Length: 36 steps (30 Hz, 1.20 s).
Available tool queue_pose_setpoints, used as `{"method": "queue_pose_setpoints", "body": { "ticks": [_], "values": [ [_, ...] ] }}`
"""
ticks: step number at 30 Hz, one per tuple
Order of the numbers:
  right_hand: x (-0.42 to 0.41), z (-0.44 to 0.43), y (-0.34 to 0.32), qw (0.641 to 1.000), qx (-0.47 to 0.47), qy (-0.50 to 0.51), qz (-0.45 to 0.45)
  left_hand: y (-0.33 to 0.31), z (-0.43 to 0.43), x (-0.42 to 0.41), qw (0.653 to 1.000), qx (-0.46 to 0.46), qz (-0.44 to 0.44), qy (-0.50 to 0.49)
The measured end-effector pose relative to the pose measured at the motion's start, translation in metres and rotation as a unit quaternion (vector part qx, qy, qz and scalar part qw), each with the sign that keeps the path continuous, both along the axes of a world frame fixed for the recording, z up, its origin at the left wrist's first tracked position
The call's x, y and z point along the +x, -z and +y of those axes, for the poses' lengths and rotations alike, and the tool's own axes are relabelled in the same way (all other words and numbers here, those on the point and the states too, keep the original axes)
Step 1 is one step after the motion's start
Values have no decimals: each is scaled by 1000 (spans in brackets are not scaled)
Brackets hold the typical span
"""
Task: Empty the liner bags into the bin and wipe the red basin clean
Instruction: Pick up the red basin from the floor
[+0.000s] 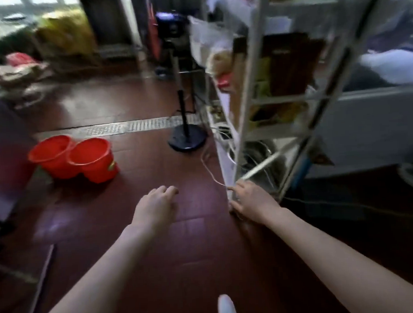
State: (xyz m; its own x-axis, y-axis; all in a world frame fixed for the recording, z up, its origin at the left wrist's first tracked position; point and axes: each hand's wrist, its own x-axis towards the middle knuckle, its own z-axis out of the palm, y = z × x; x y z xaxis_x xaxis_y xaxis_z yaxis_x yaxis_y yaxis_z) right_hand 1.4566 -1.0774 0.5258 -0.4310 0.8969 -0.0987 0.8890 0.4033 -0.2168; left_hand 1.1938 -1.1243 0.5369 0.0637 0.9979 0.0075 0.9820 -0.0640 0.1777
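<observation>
Two red buckets (pixel 93 162) stand touching side by side on the dark red floor (pixel 163 259), left of centre, well apart from both hands. Left hand (pixel 155 204) hovers over the floor, fingers loosely curled, holding nothing. Right hand (pixel 250 199) lies at the foot of the white shelf rack (pixel 249 82), fingers against its corner post; the blur hides whether it grips.

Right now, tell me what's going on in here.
A person reaches both bare arms out over the dark floor. The left hand hangs open, holding nothing. The right hand is at the foot of the white rack, beside a white cord; blur hides whether its fingers grip anything. Two red buckets stand touching on the floor to the left, untouched.
</observation>
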Motion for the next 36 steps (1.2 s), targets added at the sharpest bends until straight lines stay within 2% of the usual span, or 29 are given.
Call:
{"method": "queue_pose_setpoints", "body": {
  "ticks": [5, 9, 11, 14, 20, 27, 36],
  "values": [
    [-153, 117, -21, 991, 0, -137, 5, -6, 50, -135, 992, -14, 16, -126],
    [-250, 202, -36, 979, -3, -201, 30, -12, 102, -220, 977, -38, -15, -211],
    [-291, 241, -46, 974, -3, -224, 35, -21, 125, -251, 972, -45, -4, -232],
    [-348, 298, -58, 966, 1, -256, 31, -29, 160, -295, 962, -20, -9, -272],
    [-451, 397, -45, 957, -6, -289, 22, -21, 237, -381, 948, -11, -27, -316],
    [-593, 526, 3, 949, -31, -313, -9, 27, 356, -515, 935, -13, -66, -347],
    [-755, 694, 58, 955, -90, -279, -51, 75, 518, -679, 924, -76, -89, -365]
  ]
}}
